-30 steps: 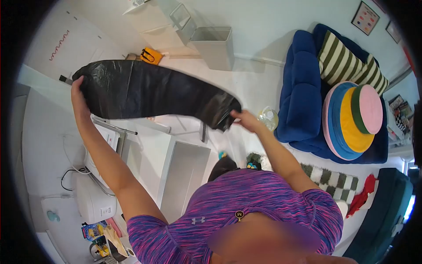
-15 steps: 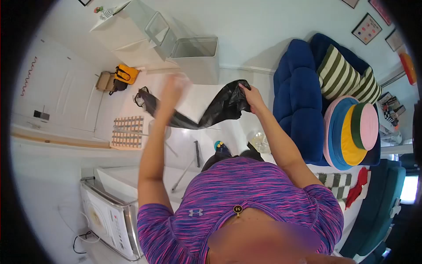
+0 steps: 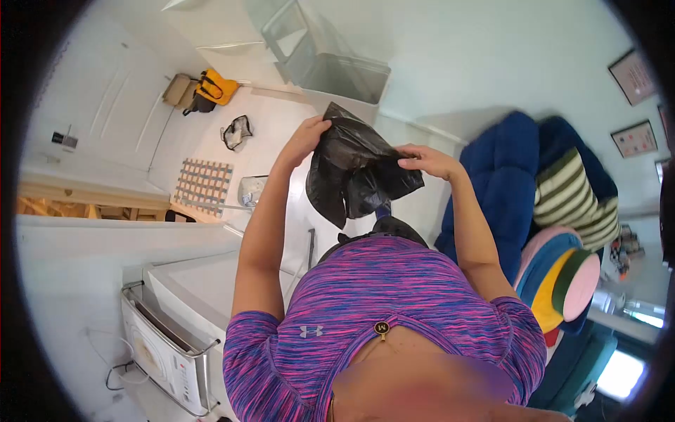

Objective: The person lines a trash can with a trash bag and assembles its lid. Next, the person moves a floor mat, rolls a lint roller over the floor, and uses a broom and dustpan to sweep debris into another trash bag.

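A black plastic garbage bag [image 3: 351,158] hangs crumpled between my two hands, in front of my waist. My left hand [image 3: 304,143] pinches its upper left corner. On the other side, my right hand [image 3: 432,162] grips the bag's right edge, with the thumb and fingers against the plastic. Beyond the bag stands a tall grey trash bin [image 3: 358,109] with its lid [image 3: 287,32] raised. The bag covers part of the floor and most of my feet.
A clear bag with black edging [image 3: 237,132] lies on the floor, near a woven mat [image 3: 204,184] and a dustpan [image 3: 252,190]. A long-handled tool [image 3: 311,246] lies by my left side. At right sits a blue sofa [image 3: 492,176] with striped pillows [image 3: 573,193]. A washing machine [image 3: 165,352] stands lower left.
The black bag, stretched long to the left before, is now gathered between my hands. My left hand has come in from a blurred swing and holds its edge. The view has shifted.
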{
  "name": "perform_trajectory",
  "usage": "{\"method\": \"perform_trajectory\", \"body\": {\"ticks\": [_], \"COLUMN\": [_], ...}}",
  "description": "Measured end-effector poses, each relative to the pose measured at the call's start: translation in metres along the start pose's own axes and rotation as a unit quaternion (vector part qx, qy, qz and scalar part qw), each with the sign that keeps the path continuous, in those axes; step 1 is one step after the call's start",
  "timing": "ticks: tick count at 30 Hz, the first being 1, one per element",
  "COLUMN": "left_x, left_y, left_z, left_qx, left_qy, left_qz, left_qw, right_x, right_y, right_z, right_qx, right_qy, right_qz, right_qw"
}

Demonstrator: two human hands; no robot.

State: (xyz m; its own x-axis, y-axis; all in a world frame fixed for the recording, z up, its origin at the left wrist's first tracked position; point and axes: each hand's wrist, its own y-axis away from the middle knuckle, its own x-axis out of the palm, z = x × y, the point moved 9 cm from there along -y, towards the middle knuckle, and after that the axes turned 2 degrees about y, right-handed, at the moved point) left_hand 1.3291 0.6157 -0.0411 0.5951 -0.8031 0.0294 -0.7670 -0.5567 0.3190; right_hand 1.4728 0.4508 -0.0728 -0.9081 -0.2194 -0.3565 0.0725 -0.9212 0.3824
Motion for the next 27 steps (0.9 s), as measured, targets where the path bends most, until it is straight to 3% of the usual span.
{"method": "perform_trajectory", "body": {"ticks": [2, 4, 5, 6, 7, 8, 9, 10, 11, 12, 14, 18, 20, 22, 23, 24, 25, 26, 27], "left_x": [-0.004, -0.009, -0.023, -0.023, -0.037, -0.031, -0.043, -0.037, -0.031, -0.003, 0.015, 0.004, -0.013, -0.049, -0.065, -0.081, -0.09, -0.098, -0.094], "left_y": [-0.026, -0.049, -0.06, -0.067, -0.049, -0.019, -0.031, -0.033, -0.063, -0.079, -0.086, -0.076, -0.065, -0.044, -0.039, -0.035, -0.036, -0.034, -0.029], "left_z": [-0.015, -0.031, -0.037, -0.043, -0.072, -0.095, -0.079, -0.078, -0.038, 0.008, 0.024, 0.019, 0.021, 0.031, 0.046, 0.063, 0.083, 0.088, 0.105], "left_qx": [0.039, 0.13, 0.146, 0.147, 0.253, 0.333, 0.284, 0.278, 0.102, -0.082, -0.042, 0.014, 0.037, -0.008, -0.001, 0.006, -0.054, -0.053, -0.09], "left_qy": [-0.046, -0.095, -0.169, -0.17, -0.332, -0.468, -0.371, -0.372, -0.235, -0.073, 0.067, 0.047, 0.0, -0.28, -0.326, -0.369, -0.334, -0.333, 0.068], "left_qz": [-0.01, -0.039, -0.111, -0.116, -0.307, -0.471, -0.449, -0.454, -0.334, -0.188, -0.185, -0.181, -0.194, -0.287, -0.306, -0.324, -0.268, -0.268, -0.24], "left_qw": [0.998, 0.986, 0.968, 0.967, 0.855, 0.67, 0.762, 0.76, 0.907, 0.976, 0.98, 0.982, 0.98, 0.916, 0.895, 0.871, 0.902, 0.903, 0.964], "right_x": [-0.035, -0.05, -0.057, -0.06, -0.069, -0.072, -0.08, -0.087, -0.081, -0.073, -0.065, -0.054, -0.065, -0.096, -0.104, -0.103, -0.097, -0.093, -0.081], "right_y": [-0.021, -0.043, -0.062, -0.08, -0.093, -0.104, -0.109, -0.115, -0.124, -0.133, -0.144, -0.149, -0.143, -0.137, -0.14, -0.146, -0.149, -0.148, -0.143], "right_z": [0.038, 0.052, 0.046, 0.035, 0.037, 0.028, 0.027, 0.025, 0.024, 0.02, 0.019, 0.014, 0.007, -0.018, -0.024, -0.028, -0.022, -0.021, -0.005], "right_qx": [-0.138, -0.095, -0.067, -0.038, -0.097, -0.099, -0.076, -0.052, -0.062, -0.061, -0.08, -0.072, -0.015, 0.058, 0.06, 0.046, 0.031, 0.031, 0.024], "right_qy": [-0.132, -0.204, -0.068, 0.07, -0.02, -0.018, -0.055, -0.093, -0.16, -0.162, -0.077, -0.115, -0.158, -0.361, -0.359, -0.454, -0.542, -0.541, -0.439], "right_qz": [-0.086, -0.074, -0.057, -0.041, -0.101, -0.094, -0.131, -0.166, -0.15, -0.139, -0.161, -0.092, -0.078, -0.198, -0.198, -0.151, -0.102, -0.102, -0.056], "right_qw": [0.978, 0.972, 0.994, 0.996, 0.99, 0.99, 0.987, 0.98, 0.974, 0.975, 0.981, 0.986, 0.984, 0.91, 0.91, 0.877, 0.833, 0.834, 0.897]}}
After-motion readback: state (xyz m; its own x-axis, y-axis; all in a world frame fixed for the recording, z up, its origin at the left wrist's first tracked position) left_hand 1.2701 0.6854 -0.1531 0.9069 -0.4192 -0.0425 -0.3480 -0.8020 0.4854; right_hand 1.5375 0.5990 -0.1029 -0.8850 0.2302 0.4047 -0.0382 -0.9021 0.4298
